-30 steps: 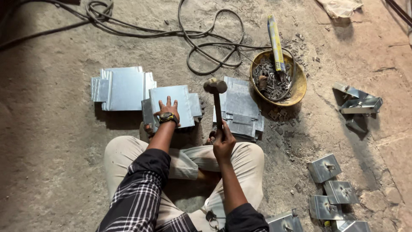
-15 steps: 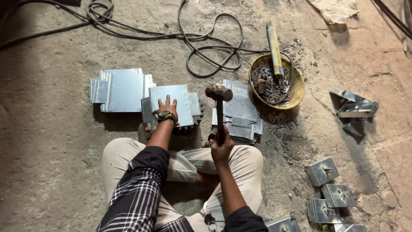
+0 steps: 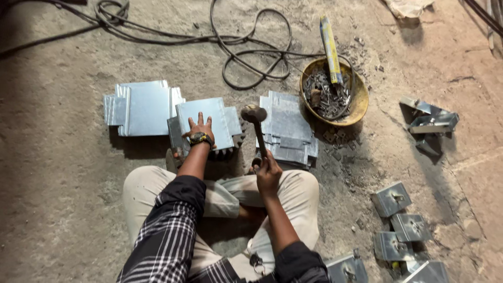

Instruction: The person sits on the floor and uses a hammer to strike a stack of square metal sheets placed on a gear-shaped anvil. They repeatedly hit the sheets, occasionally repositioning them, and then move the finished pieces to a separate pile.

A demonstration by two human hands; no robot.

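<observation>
I sit cross-legged on the concrete floor. My left hand (image 3: 199,128), with a watch on the wrist, presses flat on a shiny sheet-metal piece (image 3: 209,118) lying in front of my knees. My right hand (image 3: 268,170) grips the wooden handle of a hammer (image 3: 254,115), whose head is raised between that piece and a stack of similar metal sheets (image 3: 288,126) to the right. Another stack of cut sheets (image 3: 141,107) lies to the left of my left hand.
A yellow bowl (image 3: 359,102) of small metal fasteners with a long tube resting in it stands at the right. Black cables (image 3: 236,47) loop across the floor behind. Folded metal brackets (image 3: 432,123) and small boxes (image 3: 393,199) lie to the right.
The hammer head has stayed raised over the sheets, shifting only slightly. My left hand remains pressed on the metal piece.
</observation>
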